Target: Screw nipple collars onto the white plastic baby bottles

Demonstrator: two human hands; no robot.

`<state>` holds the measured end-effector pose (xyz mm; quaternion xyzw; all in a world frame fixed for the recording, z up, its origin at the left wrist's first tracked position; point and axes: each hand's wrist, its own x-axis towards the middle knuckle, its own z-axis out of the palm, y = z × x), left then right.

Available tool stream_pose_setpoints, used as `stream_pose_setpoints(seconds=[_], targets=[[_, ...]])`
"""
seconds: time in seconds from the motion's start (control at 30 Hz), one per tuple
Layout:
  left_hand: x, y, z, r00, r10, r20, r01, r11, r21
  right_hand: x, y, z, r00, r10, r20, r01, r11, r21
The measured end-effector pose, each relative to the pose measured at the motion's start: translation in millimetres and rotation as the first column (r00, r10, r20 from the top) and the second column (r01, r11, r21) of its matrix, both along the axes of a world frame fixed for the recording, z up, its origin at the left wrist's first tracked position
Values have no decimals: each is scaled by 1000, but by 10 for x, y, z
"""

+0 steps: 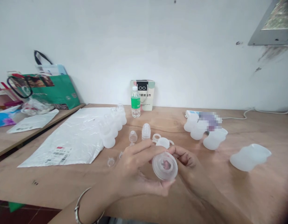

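Observation:
My left hand [139,169] grips a translucent round baby bottle nipple [165,166], fingers over the top rim and thumb under it. Its wide ringed base faces me, with a pinkish patch showing through the centre. Behind its right edge, my right hand [187,163] is closed, curled fingertips against it; what they pinch on the far side is hidden. Just beyond the hands lie a white round cap [162,142], pale rings [157,137], a domed clear cover [133,136] and an upright capped piece [146,132]. Small clear parts [111,161] lie left of my left hand.
Several capped bottles [109,140] stand in a row by a white plastic mailer [71,137]. Open frosted bottle bodies [249,157] line the right side. At the back stand a water bottle [135,104] and a paper bag [149,99]. A white cable [245,115] runs along the wall.

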<state>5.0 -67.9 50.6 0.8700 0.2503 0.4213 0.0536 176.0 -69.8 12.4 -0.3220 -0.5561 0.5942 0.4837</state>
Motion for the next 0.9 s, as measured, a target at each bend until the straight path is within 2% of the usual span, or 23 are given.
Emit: stream_pose_setpoints(seconds=[0.17,0.3,0.47,0.53,0.67,0.73,0.77,0.83,0.9], targets=[[-19,19,-74,995,78,64,-81,996,40,-51,-66,-27,999,-37,3,37,999,-24],[6,-6,-76,996,61,72,-66,996,61,-15,-87,-16,996,-80,36,79,997,19],[21,-49,-56,991,33,133,-35,999,9,39,-50,36,991,-97,95,89,993,83],[0,-62,-59,995,39,91,-37,999,-27,54,-49,61,985,-104,140,89,990,112],[-69,-58,-52,988,40,-152,-59,991,-119,117,-85,92,942,-209,264,152,963,223],[-105,-16,-37,983,-14,-182,-16,987,-159,187,-75,68,894,-334,298,237,918,317],[-119,19,-31,988,-34,-153,6,984,-178,231,-48,38,858,-415,302,293,879,376],[-132,121,-35,1000,-17,-15,13,968,-250,324,56,-64,744,-593,308,397,763,510],[-110,253,-76,981,13,193,61,925,-375,393,208,-206,588,-710,387,385,667,638]])
